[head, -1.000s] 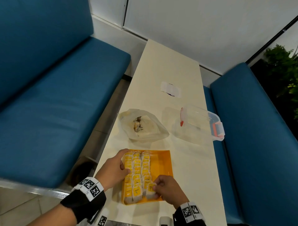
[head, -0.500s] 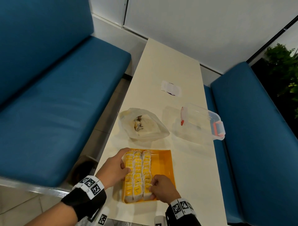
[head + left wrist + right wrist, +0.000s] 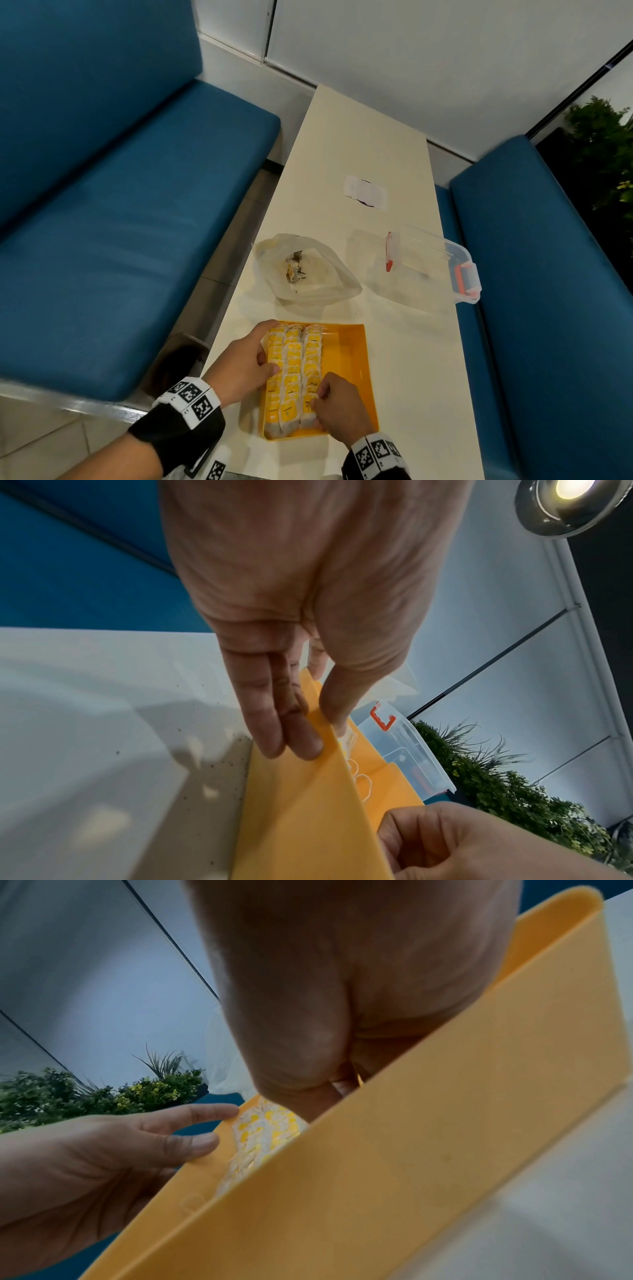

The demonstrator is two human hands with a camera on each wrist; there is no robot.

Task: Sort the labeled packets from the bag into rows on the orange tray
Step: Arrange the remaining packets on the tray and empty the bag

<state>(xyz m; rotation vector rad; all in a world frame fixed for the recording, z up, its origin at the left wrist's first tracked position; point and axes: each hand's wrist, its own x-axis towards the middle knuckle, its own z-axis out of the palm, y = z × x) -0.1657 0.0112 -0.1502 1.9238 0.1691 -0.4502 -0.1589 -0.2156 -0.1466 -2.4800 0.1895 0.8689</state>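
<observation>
The orange tray (image 3: 349,356) lies on the near end of the cream table (image 3: 356,137). Three rows of yellow-labeled packets (image 3: 294,363) fill its left part. My left hand (image 3: 263,349) pinches the tray's left wall, fingers (image 3: 291,739) outside and thumb inside. My right hand (image 3: 317,402) is curled over the near end of the right row and pinches the packet (image 3: 311,404) there. In the right wrist view the tray wall (image 3: 428,1123) hides most of those fingers. The clear bag (image 3: 308,270) lies beyond the tray with a few scraps inside.
An open clear box (image 3: 431,263) with red clips stands at the table's right edge. A white paper slip (image 3: 364,192) lies farther back. Blue bench seats (image 3: 137,222) flank the narrow table. The tray's right part (image 3: 352,383) holds no packets.
My right hand has drawn in toward the near end of the right row, bringing its packet down among the others. The left hand has stayed on the tray's left wall.
</observation>
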